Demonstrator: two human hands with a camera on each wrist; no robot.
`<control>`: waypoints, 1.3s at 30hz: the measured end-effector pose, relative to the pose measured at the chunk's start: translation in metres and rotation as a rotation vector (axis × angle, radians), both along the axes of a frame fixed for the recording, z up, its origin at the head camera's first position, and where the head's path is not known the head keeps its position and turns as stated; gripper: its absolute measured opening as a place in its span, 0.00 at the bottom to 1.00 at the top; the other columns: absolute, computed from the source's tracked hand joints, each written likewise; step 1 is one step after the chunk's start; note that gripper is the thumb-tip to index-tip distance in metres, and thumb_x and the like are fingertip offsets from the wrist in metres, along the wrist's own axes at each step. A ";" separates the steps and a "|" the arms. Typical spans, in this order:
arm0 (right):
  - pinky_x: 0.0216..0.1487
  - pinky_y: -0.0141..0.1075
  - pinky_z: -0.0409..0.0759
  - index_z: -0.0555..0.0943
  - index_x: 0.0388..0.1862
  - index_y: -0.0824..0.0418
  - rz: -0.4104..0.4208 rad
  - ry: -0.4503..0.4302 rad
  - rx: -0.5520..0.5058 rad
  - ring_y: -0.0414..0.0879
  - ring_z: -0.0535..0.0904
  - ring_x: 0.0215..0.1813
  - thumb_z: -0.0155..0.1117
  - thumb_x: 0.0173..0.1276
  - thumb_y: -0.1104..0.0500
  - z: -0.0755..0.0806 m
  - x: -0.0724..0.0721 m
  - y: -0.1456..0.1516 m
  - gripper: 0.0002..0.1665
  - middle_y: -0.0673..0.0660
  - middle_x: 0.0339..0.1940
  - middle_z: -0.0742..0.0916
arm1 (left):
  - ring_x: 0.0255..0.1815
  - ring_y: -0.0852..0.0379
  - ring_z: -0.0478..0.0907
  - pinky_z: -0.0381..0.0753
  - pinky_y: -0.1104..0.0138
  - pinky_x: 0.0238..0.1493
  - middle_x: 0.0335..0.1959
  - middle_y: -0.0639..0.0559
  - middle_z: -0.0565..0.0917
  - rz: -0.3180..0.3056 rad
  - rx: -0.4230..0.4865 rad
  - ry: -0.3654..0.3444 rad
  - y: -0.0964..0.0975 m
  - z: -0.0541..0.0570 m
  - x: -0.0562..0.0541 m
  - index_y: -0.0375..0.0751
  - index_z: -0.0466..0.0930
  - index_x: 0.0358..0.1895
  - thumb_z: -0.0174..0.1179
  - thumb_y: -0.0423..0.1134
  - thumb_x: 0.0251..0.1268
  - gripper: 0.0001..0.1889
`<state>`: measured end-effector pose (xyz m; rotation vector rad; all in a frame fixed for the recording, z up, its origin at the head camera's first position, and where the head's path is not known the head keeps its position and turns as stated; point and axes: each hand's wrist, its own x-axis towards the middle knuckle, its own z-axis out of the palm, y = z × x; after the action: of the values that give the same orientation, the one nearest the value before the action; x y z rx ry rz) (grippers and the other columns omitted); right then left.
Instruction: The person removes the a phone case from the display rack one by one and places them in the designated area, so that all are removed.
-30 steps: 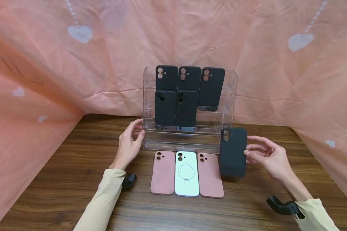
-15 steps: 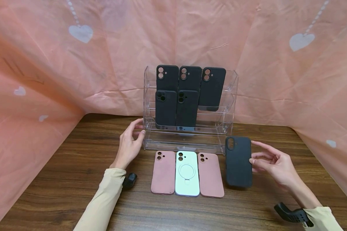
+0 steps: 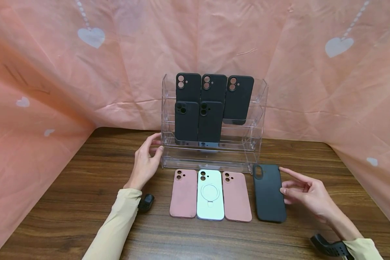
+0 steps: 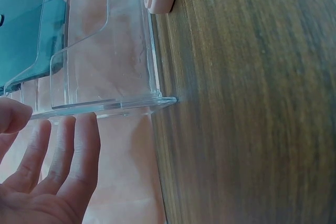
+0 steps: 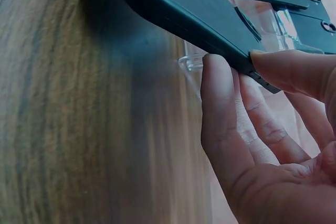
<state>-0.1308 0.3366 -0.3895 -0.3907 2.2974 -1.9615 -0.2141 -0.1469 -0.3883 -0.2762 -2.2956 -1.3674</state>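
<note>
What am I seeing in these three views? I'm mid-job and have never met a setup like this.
There is no machine here: a person works with two bare hands. The wide picture comes from a camera worn on the head, looking forward and down. The other two come from wrist cameras, each watching its own hand.

The left hand touches the side of a clear tiered rack, which holds five black phone cases, three above two. The right hand pinches another black case by its edge, between thumb and fingers. In front of the rack, on the wooden table, lie two pink cases with a white case between them.
</note>
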 end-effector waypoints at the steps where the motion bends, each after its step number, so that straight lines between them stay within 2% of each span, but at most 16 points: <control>1: 0.34 0.41 0.89 0.75 0.74 0.50 0.003 -0.009 0.000 0.40 0.90 0.39 0.63 0.67 0.77 -0.001 0.000 0.000 0.40 0.49 0.41 0.92 | 0.47 0.41 0.88 0.86 0.51 0.49 0.53 0.39 0.86 -0.001 0.000 -0.001 0.000 0.000 0.000 0.45 0.75 0.68 0.59 0.30 0.72 0.22; 11: 0.37 0.39 0.89 0.77 0.71 0.46 0.012 -0.085 0.070 0.37 0.89 0.42 0.62 0.70 0.73 -0.007 0.003 0.002 0.35 0.46 0.41 0.91 | 0.48 0.42 0.88 0.85 0.53 0.46 0.53 0.39 0.85 0.009 -0.012 -0.015 0.000 0.001 0.001 0.45 0.75 0.68 0.58 0.31 0.72 0.22; 20: 0.38 0.39 0.89 0.77 0.71 0.41 0.045 -0.164 0.108 0.37 0.89 0.43 0.62 0.72 0.69 -0.011 -0.002 0.000 0.34 0.46 0.41 0.90 | 0.48 0.41 0.88 0.85 0.49 0.50 0.53 0.38 0.85 0.004 -0.006 -0.005 0.000 0.000 0.000 0.44 0.75 0.68 0.58 0.30 0.72 0.23; 26: 0.38 0.39 0.90 0.76 0.71 0.42 0.043 -0.201 0.162 0.37 0.88 0.41 0.65 0.72 0.66 -0.010 -0.006 -0.004 0.33 0.47 0.41 0.89 | 0.47 0.40 0.88 0.86 0.49 0.51 0.53 0.38 0.86 0.005 -0.003 0.010 0.000 -0.001 -0.001 0.44 0.75 0.68 0.58 0.30 0.71 0.23; 34: 0.40 0.39 0.90 0.74 0.74 0.49 0.075 -0.239 0.216 0.37 0.88 0.44 0.65 0.73 0.63 -0.008 -0.011 -0.006 0.32 0.48 0.41 0.89 | 0.47 0.41 0.88 0.85 0.50 0.49 0.53 0.39 0.86 0.006 -0.007 0.004 0.000 -0.001 -0.002 0.44 0.75 0.68 0.58 0.30 0.72 0.23; 39: 0.38 0.40 0.90 0.66 0.78 0.65 0.055 -0.253 0.279 0.37 0.88 0.43 0.65 0.72 0.64 -0.006 -0.012 -0.011 0.37 0.53 0.41 0.88 | 0.47 0.40 0.88 0.86 0.49 0.50 0.53 0.38 0.86 0.006 -0.010 0.011 -0.001 -0.001 -0.001 0.44 0.75 0.68 0.58 0.30 0.72 0.23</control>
<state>-0.1428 0.3253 -0.3958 -0.1665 2.3188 -1.5345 -0.2148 -0.1475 -0.3897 -0.2793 -2.2930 -1.3492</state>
